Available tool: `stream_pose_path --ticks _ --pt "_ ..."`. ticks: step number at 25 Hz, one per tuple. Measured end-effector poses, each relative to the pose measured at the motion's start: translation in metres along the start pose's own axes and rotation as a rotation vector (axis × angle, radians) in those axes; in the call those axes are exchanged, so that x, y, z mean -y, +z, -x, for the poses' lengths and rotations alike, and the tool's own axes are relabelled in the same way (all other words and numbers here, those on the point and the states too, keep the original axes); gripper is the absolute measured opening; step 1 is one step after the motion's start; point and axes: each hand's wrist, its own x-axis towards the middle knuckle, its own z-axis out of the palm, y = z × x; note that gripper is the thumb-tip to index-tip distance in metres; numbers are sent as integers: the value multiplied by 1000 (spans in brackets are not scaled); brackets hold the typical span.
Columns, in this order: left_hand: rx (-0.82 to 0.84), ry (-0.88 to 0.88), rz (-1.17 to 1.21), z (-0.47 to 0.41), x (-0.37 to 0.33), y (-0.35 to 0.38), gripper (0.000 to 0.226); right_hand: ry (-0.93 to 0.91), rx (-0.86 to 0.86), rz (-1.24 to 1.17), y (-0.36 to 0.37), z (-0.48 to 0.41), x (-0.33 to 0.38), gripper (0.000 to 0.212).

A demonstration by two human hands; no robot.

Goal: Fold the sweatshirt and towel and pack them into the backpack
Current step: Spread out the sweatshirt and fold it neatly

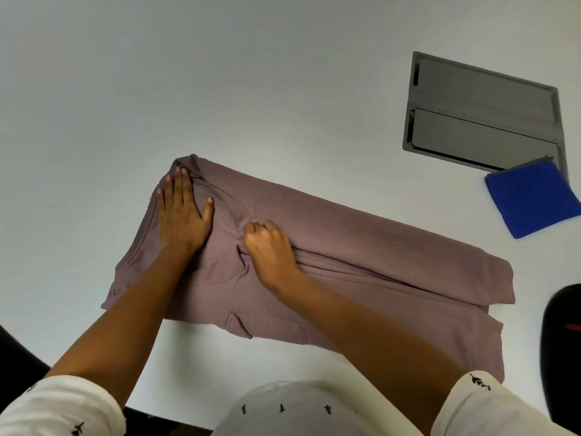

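Sleeves [63,407], white cloth with a small dark leaf print, pushed up both forearms. Dark rounded object [562,357] at the right edge: we cannot tell whether it is the backpack. Sweatshirt [361,234], mauve, soft ribbed knit, lies part-folded as a long band across the white worktop [220,73]. Left hand [182,212] lies flat on the bunched left end, fingers [180,184] spread and pressing. Right hand [267,247] has its fingers curled, pinching a pucker of cloth mid-band. We judge this to be smoothing ahead of a further fold: anchor with the flat palm and draw the pinched crease taut, as limp knit ridges easily. Towel [531,199], blue, plush, folded square, well apart at far right, overlaps a grey recessed hatch [481,111].
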Motion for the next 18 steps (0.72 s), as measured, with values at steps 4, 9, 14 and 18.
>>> stream_pose_path --ticks 4,9,14,18 --pt "-12 -10 -9 -4 -3 1 75 -93 -170 -22 -11 8 0 34" --pt "-37 -8 17 -6 -3 3 71 -170 -157 -6 14 17 -8 30" --pt "-118 -44 296 1 -13 -8 66 -324 -208 -76 26 19 -29 32" --pt "-159 127 342 0 -59 -27 63 -431 -192 111 36 27 -31 32"
